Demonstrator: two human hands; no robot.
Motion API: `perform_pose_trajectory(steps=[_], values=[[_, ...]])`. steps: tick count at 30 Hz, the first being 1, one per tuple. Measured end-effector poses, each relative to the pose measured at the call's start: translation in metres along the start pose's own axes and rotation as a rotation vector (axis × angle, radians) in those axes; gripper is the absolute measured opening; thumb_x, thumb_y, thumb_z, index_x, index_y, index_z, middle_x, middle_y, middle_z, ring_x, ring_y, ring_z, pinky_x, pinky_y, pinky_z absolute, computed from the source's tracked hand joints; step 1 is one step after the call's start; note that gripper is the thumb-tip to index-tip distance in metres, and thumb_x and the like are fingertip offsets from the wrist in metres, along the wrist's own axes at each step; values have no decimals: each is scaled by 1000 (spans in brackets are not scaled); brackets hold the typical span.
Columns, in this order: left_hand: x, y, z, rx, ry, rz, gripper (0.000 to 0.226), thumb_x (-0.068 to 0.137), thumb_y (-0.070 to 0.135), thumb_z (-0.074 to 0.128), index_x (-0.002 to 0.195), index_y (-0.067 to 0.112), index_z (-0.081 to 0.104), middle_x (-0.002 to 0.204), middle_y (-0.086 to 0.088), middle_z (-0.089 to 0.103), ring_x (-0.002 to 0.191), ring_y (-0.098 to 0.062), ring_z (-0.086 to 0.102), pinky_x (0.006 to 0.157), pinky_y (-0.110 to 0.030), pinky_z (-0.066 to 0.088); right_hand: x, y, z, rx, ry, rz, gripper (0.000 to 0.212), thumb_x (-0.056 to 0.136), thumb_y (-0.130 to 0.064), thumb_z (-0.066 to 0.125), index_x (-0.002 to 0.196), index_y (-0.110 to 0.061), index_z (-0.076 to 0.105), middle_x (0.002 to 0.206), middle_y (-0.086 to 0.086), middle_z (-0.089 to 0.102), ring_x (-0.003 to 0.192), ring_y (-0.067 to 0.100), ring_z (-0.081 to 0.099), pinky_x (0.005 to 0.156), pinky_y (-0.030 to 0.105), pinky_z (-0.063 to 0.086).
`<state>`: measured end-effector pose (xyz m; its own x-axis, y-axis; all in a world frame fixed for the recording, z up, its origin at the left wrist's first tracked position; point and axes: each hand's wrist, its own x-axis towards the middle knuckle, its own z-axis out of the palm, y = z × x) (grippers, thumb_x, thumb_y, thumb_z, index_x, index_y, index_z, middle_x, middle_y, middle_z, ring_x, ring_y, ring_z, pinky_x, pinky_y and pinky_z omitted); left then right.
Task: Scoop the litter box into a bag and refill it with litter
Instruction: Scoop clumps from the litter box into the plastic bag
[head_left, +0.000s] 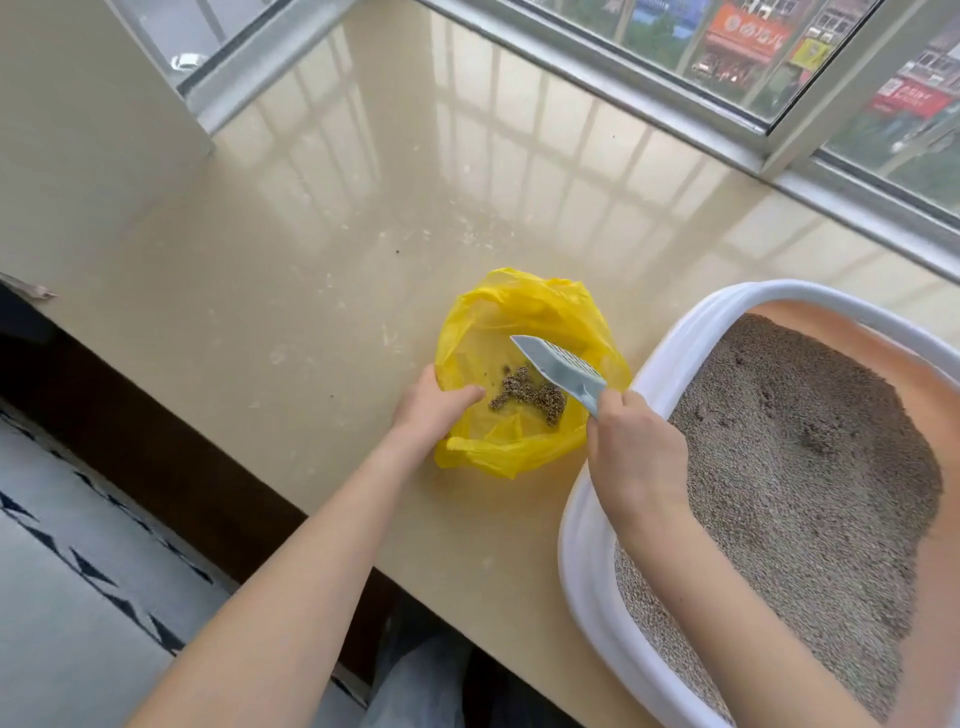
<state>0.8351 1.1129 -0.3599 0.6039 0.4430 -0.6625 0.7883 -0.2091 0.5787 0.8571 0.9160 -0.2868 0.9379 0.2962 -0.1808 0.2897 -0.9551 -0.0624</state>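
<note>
Scoop (558, 369) tilted — over yellow bag (524, 312)

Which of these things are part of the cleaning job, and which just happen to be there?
In the job: yellow bag, scoop, clumps in the bag, litter box, litter, left hand holding the bag open, right hand gripping the scoop.

Just there: ledge, window, crumbs on the ledge.

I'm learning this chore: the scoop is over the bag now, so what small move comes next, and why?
Probably swing the scoop back to the litter box. It looks emptied, tipped over the yellow bag, where a clump already lies. The left hand holds the bag's rim; the right hand grips the handle.
</note>
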Motion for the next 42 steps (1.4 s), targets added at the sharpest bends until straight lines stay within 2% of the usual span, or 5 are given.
perform_pose_trajectory(steps=[6, 15, 25, 29, 42], values=[[2, 8, 17, 4, 173, 101, 39, 80, 26, 69, 115, 16, 57, 108, -6, 63, 102, -27, 58, 75, -27, 40, 4, 13, -8, 479, 158, 117, 35, 91, -22, 57, 62, -10, 45, 52, 3, 42, 53, 25, 35, 57, 39, 25], [-12, 10, 33, 38, 78, 217, 46, 87, 16, 58, 131, 18, 45, 116, -8, 60, 106, -29, 56, 84, -31, 42, -39, 59, -35, 1406, 10, 475, 29, 93, -18, 60, 81, 8, 60, 54, 1, 41, 44, 10, 31, 36, 16, 20], [-25, 19, 43, 108, 158, 267, 38, 87, 15, 57, 125, 18, 52, 110, -9, 63, 98, -28, 56, 78, -28, 38, -123, 175, -18, 1003, 18, 712, 47, 81, -43, 61, 81, 4, 59, 58, 5, 34, 52, 17, 29, 53, 31, 22], [-30, 26, 50, 181, 190, 293, 37, 87, 15, 56, 123, 14, 52, 110, -14, 61, 103, -35, 56, 81, -35, 40, -137, 215, -14, 888, -32, 794, 20, 88, -29, 61, 82, -11, 68, 55, 0, 44, 50, 18, 38, 53, 27, 29], [-40, 42, 70, 192, 224, 296, 34, 85, 14, 55, 118, 14, 54, 107, -14, 62, 97, -34, 56, 79, -35, 40, -86, 263, 2, 675, -84, 778, 23, 84, -14, 53, 62, -9, 54, 51, 8, 40, 49, 21, 33, 52, 29, 25]])
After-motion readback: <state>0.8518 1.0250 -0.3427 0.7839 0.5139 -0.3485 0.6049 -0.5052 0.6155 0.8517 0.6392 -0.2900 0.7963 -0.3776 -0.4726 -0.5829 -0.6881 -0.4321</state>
